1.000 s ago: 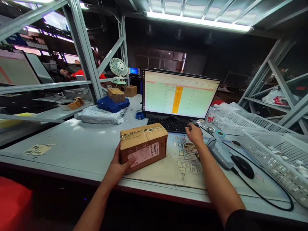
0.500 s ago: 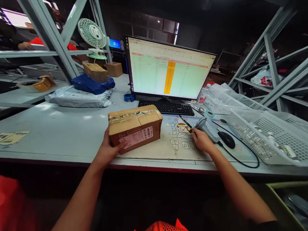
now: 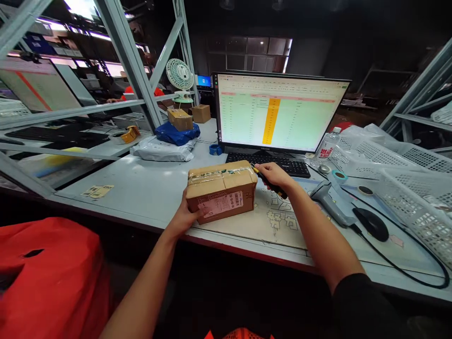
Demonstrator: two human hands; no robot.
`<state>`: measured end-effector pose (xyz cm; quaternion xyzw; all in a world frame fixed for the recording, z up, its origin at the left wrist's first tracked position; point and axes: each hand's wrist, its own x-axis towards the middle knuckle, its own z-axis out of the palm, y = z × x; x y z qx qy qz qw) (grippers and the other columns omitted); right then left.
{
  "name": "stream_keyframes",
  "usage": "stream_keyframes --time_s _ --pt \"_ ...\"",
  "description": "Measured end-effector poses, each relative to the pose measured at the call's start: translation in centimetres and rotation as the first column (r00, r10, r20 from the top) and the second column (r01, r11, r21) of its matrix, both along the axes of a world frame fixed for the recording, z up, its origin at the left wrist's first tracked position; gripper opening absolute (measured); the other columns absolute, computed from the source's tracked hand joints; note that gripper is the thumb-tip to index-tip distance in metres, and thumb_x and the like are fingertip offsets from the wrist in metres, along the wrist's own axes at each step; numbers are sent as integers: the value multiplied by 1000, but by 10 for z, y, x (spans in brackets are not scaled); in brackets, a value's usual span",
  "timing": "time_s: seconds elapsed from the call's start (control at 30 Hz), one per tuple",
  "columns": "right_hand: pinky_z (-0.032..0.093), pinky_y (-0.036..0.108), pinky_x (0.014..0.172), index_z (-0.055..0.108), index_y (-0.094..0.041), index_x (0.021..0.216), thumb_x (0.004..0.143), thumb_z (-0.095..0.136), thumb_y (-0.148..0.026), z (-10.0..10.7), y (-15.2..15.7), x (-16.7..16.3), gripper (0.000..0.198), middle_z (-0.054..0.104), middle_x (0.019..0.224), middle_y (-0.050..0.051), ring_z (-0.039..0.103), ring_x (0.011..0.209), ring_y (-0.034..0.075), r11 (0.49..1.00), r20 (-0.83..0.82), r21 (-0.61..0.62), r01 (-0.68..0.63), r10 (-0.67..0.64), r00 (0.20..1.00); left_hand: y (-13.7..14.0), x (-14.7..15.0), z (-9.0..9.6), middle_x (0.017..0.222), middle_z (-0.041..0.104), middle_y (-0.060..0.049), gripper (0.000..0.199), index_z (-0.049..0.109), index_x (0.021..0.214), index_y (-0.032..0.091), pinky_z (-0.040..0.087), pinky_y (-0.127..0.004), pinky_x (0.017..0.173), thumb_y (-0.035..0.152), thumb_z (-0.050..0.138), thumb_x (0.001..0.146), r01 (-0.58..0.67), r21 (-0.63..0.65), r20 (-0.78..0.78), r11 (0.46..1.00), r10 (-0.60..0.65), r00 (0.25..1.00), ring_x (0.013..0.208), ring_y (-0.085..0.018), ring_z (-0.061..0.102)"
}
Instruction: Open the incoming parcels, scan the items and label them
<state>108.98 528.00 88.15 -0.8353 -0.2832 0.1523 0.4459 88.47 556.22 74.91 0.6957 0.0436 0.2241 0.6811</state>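
A taped cardboard box [image 3: 221, 190] stands on the desk, with a shipping label on the side facing me. My left hand [image 3: 185, 214] grips its left end, thumb pressed on the front near the label. In my right hand [image 3: 273, 174] is a yellow and black utility knife [image 3: 269, 181], fingers wrapped round the handle. Its tip is at the upper right edge of the box, by the end of the tape strip; whether it touches the tape I cannot tell. The printed desk mat [image 3: 243, 229] lies partly under the box.
Behind the box stand a keyboard [image 3: 289, 165] and a monitor [image 3: 278, 113]. On the right are a barcode scanner [image 3: 332, 205], a black mouse [image 3: 370, 223] and white plastic baskets [image 3: 406, 197]. Wrapped parcels [image 3: 162, 149] and a small fan [image 3: 180, 75] are at the back left.
My right hand has lifted the utility knife from the mat beside the scanner and brought it left to the box's top right edge. My left hand stays on the box. The view has turned left.
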Motion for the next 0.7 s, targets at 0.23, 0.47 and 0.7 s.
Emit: stream_keyframes --time_s 0.23,0.47,0.7 --pt "38 22 33 46 -23 73 104 55 -69 0 -16 1 57 54 55 -3 50 37 11 996 -43 9 -88 89 995 -1 1 -1 152 59 -24 123 42 159 14 38 -61 128 57 102 61 -31 52 -25 998 32 999 153 -44 48" --pt "40 22 34 49 -23 76 103 54 -70 -10 -21 -2 54 56 55 -3 52 38 12 990 -42 20 -140 141 989 -10 0 7 155 57 -25 137 29 164 16 43 -60 125 57 103 55 -84 23 -35 996 85 996 144 -44 56" --pt "40 21 34 51 -23 77 101 54 -73 -22 -29 -7 56 56 54 -4 51 37 11 985 -82 39 -166 169 982 -16 -2 11 156 55 -25 131 33 162 18 46 -57 122 62 100 58 -139 104 4 985 140 990 143 -42 57"
